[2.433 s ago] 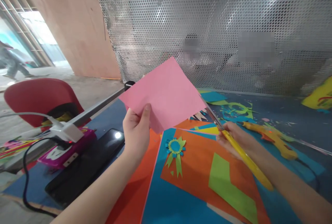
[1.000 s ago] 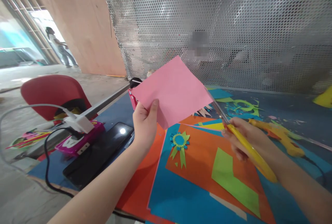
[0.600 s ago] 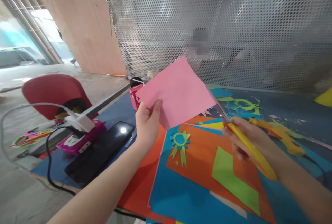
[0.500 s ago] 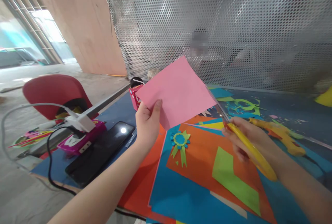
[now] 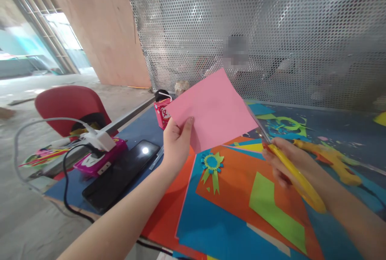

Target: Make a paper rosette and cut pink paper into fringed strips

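Observation:
A pink sheet of paper point(image 5: 215, 111) is held up over the table, pinched at its lower left by my left hand point(image 5: 177, 141), thumb on top. In my right hand point(image 5: 289, 163) are scissors with yellow handles point(image 5: 297, 179); their blades meet the sheet's right edge, partly behind it. Beneath lie an orange sheet point(image 5: 229, 183), a blue sheet point(image 5: 208, 220) and a bent light-green paper piece point(image 5: 276, 211). A small blue and green paper rosette with ribbon tails point(image 5: 212, 163) rests on the orange sheet's left part.
A yellow glue gun point(image 5: 331, 159) and green and blue paper scraps point(image 5: 289, 125) lie at the right. On the left are a black phone point(image 5: 120, 175), a purple power strip point(image 5: 99, 159) with plugs, and a pink drink box point(image 5: 163, 111). A perforated metal panel point(image 5: 196, 23) stands behind.
The whole view has shifted slightly, so everything appears a little further right. Both hands keep their hold on the paper and the scissors, which stay at the sheet's right edge.

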Available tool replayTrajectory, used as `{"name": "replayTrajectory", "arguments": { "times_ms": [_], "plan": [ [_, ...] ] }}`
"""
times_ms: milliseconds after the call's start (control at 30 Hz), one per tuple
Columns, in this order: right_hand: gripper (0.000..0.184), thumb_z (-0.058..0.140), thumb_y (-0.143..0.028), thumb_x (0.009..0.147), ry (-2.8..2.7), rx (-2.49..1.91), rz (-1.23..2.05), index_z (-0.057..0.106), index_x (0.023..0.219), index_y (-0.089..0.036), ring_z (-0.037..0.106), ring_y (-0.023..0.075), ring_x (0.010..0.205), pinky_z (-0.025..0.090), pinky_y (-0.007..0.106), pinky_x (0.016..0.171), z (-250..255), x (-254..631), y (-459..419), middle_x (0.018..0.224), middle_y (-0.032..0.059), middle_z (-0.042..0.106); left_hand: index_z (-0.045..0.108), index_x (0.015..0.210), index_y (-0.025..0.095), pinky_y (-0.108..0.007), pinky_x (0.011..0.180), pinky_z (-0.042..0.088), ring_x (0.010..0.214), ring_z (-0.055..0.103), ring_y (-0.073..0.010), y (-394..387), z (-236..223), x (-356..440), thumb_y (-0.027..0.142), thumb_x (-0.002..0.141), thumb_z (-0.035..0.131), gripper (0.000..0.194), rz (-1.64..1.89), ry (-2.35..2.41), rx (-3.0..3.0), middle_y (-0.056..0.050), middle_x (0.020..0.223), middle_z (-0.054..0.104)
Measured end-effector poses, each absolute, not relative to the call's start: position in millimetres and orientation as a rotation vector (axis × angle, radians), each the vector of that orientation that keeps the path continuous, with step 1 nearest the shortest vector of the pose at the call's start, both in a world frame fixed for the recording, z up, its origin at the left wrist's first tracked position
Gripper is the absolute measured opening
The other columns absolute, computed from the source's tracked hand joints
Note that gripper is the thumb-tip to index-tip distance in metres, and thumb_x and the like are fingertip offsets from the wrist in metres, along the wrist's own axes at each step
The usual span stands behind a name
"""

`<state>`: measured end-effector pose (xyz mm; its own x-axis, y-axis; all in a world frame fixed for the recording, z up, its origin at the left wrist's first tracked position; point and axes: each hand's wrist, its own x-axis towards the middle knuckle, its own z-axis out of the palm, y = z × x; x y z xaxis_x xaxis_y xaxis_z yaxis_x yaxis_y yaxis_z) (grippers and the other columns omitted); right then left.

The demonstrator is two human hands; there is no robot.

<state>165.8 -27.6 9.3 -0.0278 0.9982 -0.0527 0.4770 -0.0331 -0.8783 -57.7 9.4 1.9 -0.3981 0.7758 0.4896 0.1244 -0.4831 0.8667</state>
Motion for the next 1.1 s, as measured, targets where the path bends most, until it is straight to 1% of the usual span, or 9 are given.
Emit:
{"name": "replayTrajectory", "arguments": {
  "times_ms": [133,233,433,633,700,800,900,1100],
  "plan": [
    [0.041,0.059,-0.057,0.069,-1.594,-1.574,0.983,0.034,0.071,-0.024,0.035,0.0042,0.024,0.025,0.018,0.029,7,166,-27,0.045,-0.0133,0.04,0.061,0.089,0.02,-0.031,0.075,0.049,0.087,0.062,-0.0183,8,3,-57,0.025,0.079,0.057,0.012,1.929,1.273,1.382,-0.004,0.091,0.068],
    [0.042,0.058,-0.059,0.069,-1.569,-1.58,1.009,0.034,0.072,-0.025,0.036,0.0061,0.023,0.024,0.02,0.027,6,164,-27,0.044,-0.0133,0.039,0.061,0.089,0.02,-0.03,0.074,0.049,0.087,0.062,-0.0179,8,3,-57,0.026,0.079,0.058,0.012,1.93,1.257,1.367,-0.004,0.091,0.068],
    [0.043,0.057,-0.061,0.068,-1.564,-1.592,0.987,0.031,0.069,-0.026,0.029,0.0059,0.02,0.022,0.02,0.026,11,160,-31,0.037,-0.0137,0.036,0.06,0.09,0.019,-0.031,0.078,0.048,0.09,0.062,-0.018,9,1,-58,0.024,0.079,0.057,0.012,1.941,1.261,1.438,-0.004,0.094,0.068],
    [0.04,0.055,-0.058,0.069,-1.559,-1.621,0.933,0.031,0.069,-0.026,0.031,0.0069,0.02,0.021,0.018,0.027,12,157,-33,0.031,-0.0154,0.031,0.059,0.085,0.019,-0.031,0.079,0.049,0.091,0.062,-0.0178,9,1,-58,0.023,0.08,0.056,0.007,1.952,1.262,1.458,-0.004,0.096,0.068],
    [0.039,0.055,-0.058,0.07,-1.572,-1.604,0.946,0.032,0.07,-0.026,0.033,0.0079,0.02,0.021,0.019,0.028,10,159,-31,0.031,-0.015,0.032,0.06,0.087,0.019,-0.032,0.078,0.049,0.089,0.062,-0.0181,9,1,-58,0.023,0.08,0.056,0.009,1.945,1.262,1.457,-0.004,0.095,0.069],
    [0.037,0.052,-0.058,0.073,-1.608,-1.563,0.975,0.033,0.071,-0.026,0.037,0.0092,0.022,0.026,0.021,0.03,6,162,-29,0.033,-0.0139,0.035,0.061,0.089,0.019,-0.033,0.078,0.05,0.089,0.062,-0.0188,9,-1,-58,0.024,0.08,0.057,0.011,1.923,1.233,1.474,-0.004,0.095,0.069],
    [0.037,0.048,-0.059,0.076,-1.635,-1.543,0.955,0.034,0.072,-0.025,0.037,0.0085,0.023,0.028,0.022,0.031,6,163,-29,0.036,-0.0132,0.037,0.061,0.089,0.019,-0.032,0.078,0.05,0.091,0.063,-0.0192,9,-2,-58,0.024,0.079,0.058,0.012,1.911,1.21,1.479,-0.005,0.096,0.069],
    [0.039,0.049,-0.062,0.071,-1.587,-1.581,1.039,0.034,0.071,-0.026,0.039,0.0084,0.022,0.029,0.022,0.027,3,166,-25,0.043,-0.0124,0.043,0.06,0.087,0.018,-0.032,0.078,0.051,0.091,0.063,-0.0192,9,-1,-57,0.023,0.079,0.058,0.01,1.901,1.198,1.442,-0.005,0.097,0.069]
  ]
}}
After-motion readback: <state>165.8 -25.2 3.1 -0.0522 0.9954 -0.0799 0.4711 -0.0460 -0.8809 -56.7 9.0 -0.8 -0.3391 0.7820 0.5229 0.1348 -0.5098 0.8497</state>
